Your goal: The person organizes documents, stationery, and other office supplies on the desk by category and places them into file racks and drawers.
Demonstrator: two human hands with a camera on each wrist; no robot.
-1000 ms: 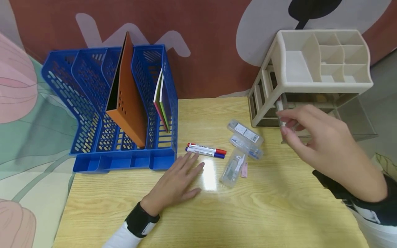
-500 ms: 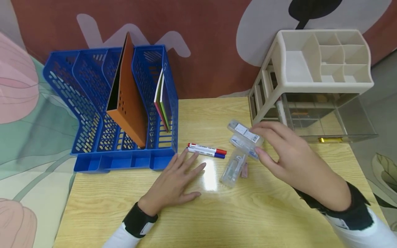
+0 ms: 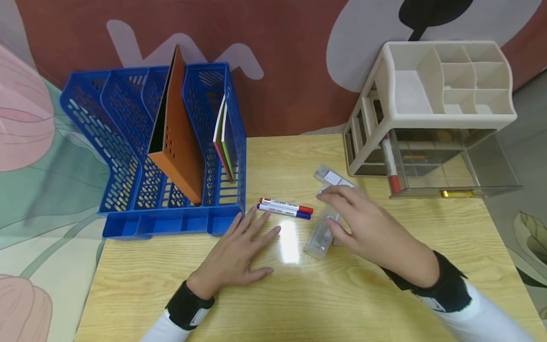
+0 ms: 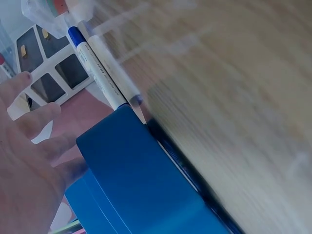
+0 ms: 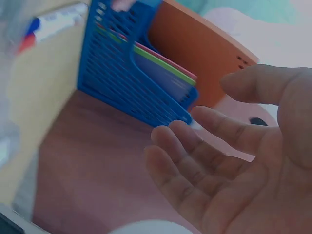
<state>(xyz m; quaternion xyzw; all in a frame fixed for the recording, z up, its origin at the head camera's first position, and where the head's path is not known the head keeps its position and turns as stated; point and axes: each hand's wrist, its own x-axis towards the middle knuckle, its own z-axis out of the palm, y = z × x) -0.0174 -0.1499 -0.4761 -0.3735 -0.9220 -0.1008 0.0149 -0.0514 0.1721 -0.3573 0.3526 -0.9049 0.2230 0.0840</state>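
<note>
Head: L hand [image 3: 231, 261] spread, nr 2 markers [image 3: 282, 210] on counter [image 3: 273, 304]; R hand [image 3: 365, 227] over clear case [image 3: 318, 239], thumb apart from bent fingers. L wrist: L hand spread by blue rack [image 4: 139, 165]. R wrist: R hand's digits parted.

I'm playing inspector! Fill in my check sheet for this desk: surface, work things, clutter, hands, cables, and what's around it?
Surface: wood-grain table; shiny glare spot.
Work things: clear cases, partly hidden by the right hand; red marker and blue marker side by side; another marker along the open drawer's left side.
Clutter: small pink piece beside the front case.
Hands: left hand near the markers, fingers spread; right hand holding nothing.
Cables: nothing seen.
Surroundings: blue rack with orange folder and thin booklets; white drawer unit; patterned backdrop.
</note>
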